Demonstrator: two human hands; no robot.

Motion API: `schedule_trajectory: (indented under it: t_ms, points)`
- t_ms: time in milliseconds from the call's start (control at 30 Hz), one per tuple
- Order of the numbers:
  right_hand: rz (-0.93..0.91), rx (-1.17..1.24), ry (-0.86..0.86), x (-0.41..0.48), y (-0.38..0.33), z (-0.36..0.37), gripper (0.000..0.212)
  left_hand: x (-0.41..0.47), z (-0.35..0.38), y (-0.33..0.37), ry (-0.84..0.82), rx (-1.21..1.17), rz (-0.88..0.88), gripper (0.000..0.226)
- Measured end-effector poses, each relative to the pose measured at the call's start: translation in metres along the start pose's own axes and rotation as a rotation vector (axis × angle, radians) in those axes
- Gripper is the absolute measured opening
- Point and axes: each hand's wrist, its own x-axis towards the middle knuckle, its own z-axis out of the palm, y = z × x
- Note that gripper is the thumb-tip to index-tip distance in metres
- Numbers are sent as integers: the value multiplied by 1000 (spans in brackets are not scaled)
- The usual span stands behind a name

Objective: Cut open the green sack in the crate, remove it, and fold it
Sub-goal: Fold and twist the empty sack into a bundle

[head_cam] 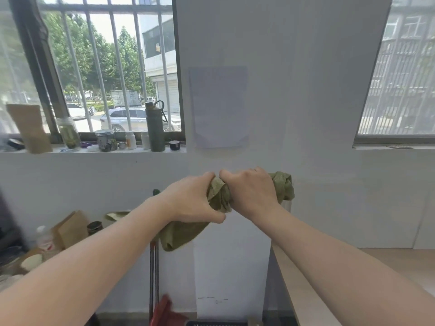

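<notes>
The bunched olive-green woven sack (217,196) is held up in the air in front of the white wall (294,90), with both bare hands side by side on it and almost touching each other. The left hand (191,200) has its fingers clenched around the left part of the sack, from which a loose end hangs down below the hand, and the right hand (250,190) has its fingers clenched around the middle part, so a crumpled end sticks out to the right of this hand. To the upper left of the sack, a dark green tall bottle (154,127) stands on the windowsill (94,150) among small jars.
</notes>
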Motion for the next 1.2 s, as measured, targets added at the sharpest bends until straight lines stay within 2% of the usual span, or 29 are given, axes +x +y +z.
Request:
schedule_trajectory:
  t_ms: [67,100,200,267,333,433,533,600,767,833,900,967,1033,1100,1200]
  points:
    - [40,71,-148,1,-8,0,33,-9,7,-8,56,302,-4,74]
    - [56,130,-198,1,-15,-2,30,-13,10,-15,97,419,-8,74]
    - [104,259,-261,0,-41,-10,24,-28,18,-37,275,576,9,44]
    - [98,304,-342,-2,-57,-15,16,-41,20,-50,305,550,18,32]
    - [90,306,-395,-6,-69,-20,17,-51,19,-59,277,525,42,27]
    - [87,315,-351,-16,-86,-23,41,-63,13,-70,248,450,66,21]
    - [-16,214,-141,-36,-108,-19,71,-75,16,-80,201,294,67,17]
    - [-32,125,-87,-55,-127,-16,69,-86,25,-86,142,223,85,18]
    - [71,61,-181,-111,-171,-10,45,-121,71,-105,-5,122,179,21]
    - [134,33,-256,-133,-183,-4,50,-133,99,-112,-26,120,232,35]
    - [206,40,-372,-155,-192,-3,54,-139,125,-117,-31,177,255,64]
    - [297,73,-490,-178,-199,2,55,-147,150,-120,-42,293,226,94]
    - [435,144,-556,-203,-202,12,52,-159,170,-120,-75,302,146,119]
    - [617,236,-615,-227,-204,23,46,-171,190,-118,-68,200,41,128]
    - [892,426,-759,-261,-206,39,41,-190,225,-114,-11,-23,-113,123]
